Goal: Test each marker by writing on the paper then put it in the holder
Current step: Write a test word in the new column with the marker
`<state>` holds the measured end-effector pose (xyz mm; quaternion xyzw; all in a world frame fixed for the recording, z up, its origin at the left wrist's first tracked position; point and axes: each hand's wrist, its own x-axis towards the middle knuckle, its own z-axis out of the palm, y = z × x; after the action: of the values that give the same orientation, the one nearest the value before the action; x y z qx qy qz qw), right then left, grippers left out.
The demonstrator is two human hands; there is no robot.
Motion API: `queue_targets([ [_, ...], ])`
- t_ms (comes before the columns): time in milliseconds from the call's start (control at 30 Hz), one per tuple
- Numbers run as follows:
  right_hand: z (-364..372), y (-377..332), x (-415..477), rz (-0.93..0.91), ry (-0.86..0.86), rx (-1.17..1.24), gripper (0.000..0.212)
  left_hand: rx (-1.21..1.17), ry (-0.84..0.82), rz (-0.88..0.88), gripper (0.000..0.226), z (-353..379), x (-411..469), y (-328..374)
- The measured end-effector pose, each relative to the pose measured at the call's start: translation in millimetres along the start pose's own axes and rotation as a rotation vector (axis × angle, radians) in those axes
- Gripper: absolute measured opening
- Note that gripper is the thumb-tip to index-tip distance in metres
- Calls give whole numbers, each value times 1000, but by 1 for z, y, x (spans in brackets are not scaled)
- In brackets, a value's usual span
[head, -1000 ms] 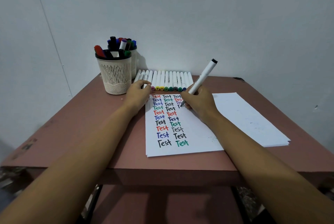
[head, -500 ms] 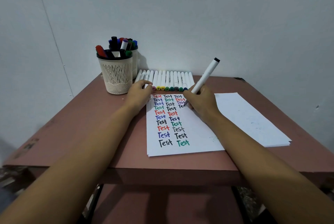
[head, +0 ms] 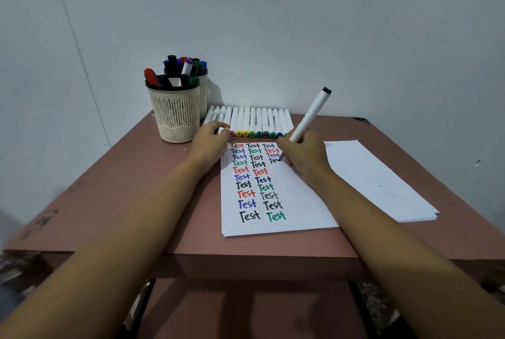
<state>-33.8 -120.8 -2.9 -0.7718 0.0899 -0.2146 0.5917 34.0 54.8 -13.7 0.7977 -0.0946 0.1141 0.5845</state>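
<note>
My right hand grips a white marker with a black end, its tip touching the paper in the third column of "Test" words. My left hand rests on the paper's top left corner, fingers loosely curled, holding nothing that I can see. A row of several white markers with coloured caps lies at the table's back edge. A cream mesh holder with several markers stands at the back left, a second holder behind it.
A stack of blank white sheets lies to the right of the written sheet. The pink table is pushed into a corner of grey walls. Its front edge runs just below the paper.
The right hand has shifted slightly while the marker tip writes a new black word in the third column. The left hand stays on the paper's corner.
</note>
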Motion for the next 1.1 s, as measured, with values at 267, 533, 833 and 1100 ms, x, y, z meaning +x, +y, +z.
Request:
queue_targets([
  [267,0,1,1,11,40,45,15,-1,-9,0,16,-1,-2,3],
  [533,-1,1,0,5,49,-8,13,9,-1,-23,22,-1,-5,6],
  [833,-3,0,-1,40,50,53,13,14,-3,-24,23,-2,-8,8],
  [1100,-3,-1,-3,14,57,3,12,139,-18,33,22,-4,-9,9],
])
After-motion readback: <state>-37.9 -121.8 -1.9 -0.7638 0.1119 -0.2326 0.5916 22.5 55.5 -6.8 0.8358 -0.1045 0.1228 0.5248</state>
